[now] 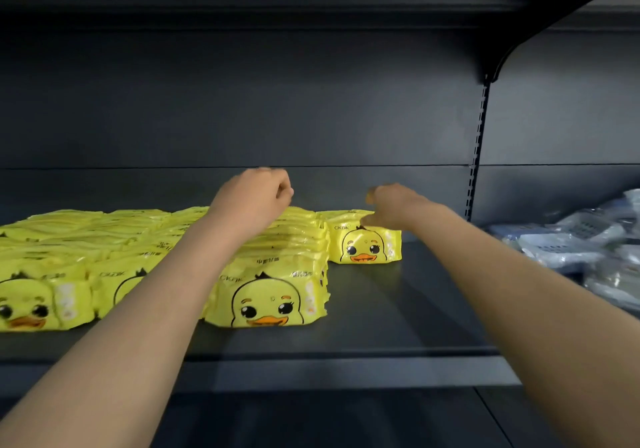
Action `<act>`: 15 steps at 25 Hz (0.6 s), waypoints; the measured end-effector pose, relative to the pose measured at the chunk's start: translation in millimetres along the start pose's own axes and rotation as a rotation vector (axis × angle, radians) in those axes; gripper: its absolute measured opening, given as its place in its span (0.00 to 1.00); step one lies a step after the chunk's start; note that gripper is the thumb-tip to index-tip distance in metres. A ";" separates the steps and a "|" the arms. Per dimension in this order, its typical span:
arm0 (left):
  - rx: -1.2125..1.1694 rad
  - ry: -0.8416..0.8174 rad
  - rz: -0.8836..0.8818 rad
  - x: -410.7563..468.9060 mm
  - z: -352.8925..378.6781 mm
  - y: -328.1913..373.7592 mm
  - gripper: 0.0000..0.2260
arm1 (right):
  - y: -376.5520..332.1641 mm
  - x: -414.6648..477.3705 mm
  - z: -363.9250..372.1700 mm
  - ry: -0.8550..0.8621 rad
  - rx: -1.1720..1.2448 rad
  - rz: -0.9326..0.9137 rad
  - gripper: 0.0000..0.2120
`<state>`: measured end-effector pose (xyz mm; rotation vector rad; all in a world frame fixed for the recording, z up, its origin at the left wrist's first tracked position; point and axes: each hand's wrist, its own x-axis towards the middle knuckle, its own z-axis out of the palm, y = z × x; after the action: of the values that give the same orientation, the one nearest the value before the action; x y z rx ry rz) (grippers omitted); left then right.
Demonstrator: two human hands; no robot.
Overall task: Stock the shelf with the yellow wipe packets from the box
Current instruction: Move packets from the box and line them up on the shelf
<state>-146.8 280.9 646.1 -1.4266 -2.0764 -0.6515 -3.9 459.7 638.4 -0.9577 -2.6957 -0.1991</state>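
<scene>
Left hand (254,198) hovers over the rows of yellow wipe packets (266,295), fingers curled in with nothing seen in them. Right hand (388,205) is well apart from it, thumb at the top front of a single packet (365,245) standing behind the rows' right end; its blurred fingers hide whether it grips. Bare shelf (415,309) runs right to pale blue packs (581,239), cut off by the edge.

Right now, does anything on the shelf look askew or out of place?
The yellow rows stand even. One packet by the right hand faces out farther back than the other row fronts. The bluish packs farther right lie in a loose heap.
</scene>
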 end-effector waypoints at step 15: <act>0.124 -0.014 -0.045 -185.4 -119.8 11.4 0.13 | -66.4 -206.3 -43.7 0.165 0.172 -0.028 0.22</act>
<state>-61.9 79.5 612.7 -1.3226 -2.1266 -0.5218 116.5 275.7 615.7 -0.8156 -2.5294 -0.0482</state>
